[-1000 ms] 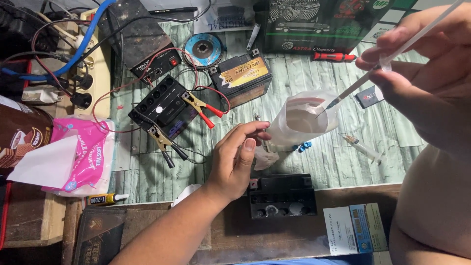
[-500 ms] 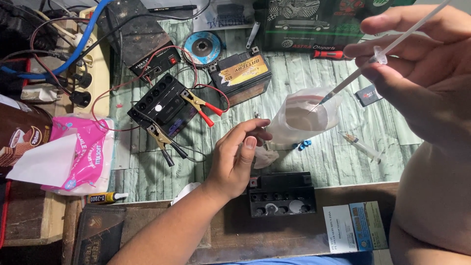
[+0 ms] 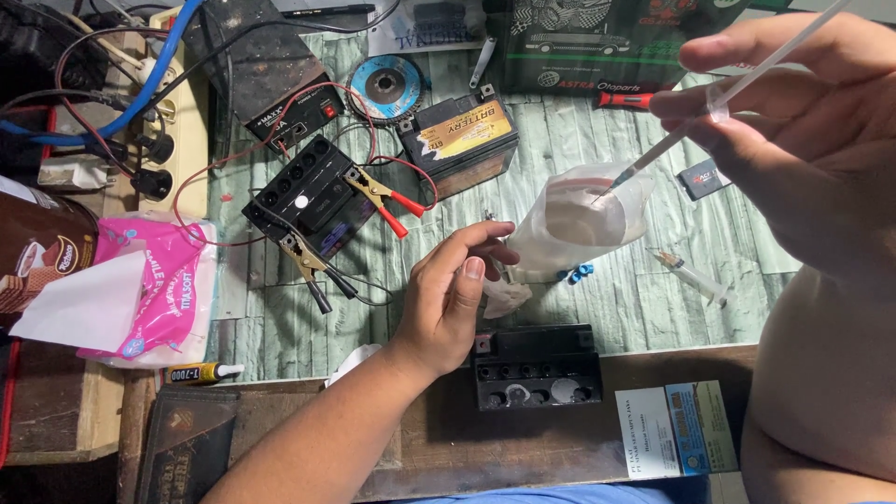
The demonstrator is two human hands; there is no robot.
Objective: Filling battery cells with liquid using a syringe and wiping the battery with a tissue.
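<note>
Syringe [image 3: 747, 79] in right hand [image 3: 793, 121], tip inside plastic bag [image 3: 583, 219].

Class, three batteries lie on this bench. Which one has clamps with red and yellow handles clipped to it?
The black battery at upper left, beside the charger box. The orange-labelled battery and the open-celled battery near the left hand carry no clamps.

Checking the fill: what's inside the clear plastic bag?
The clear plastic bag holds a pool of cloudy brownish liquid, and the syringe tip dips into it. How deep the liquid is cannot be seen.
</note>
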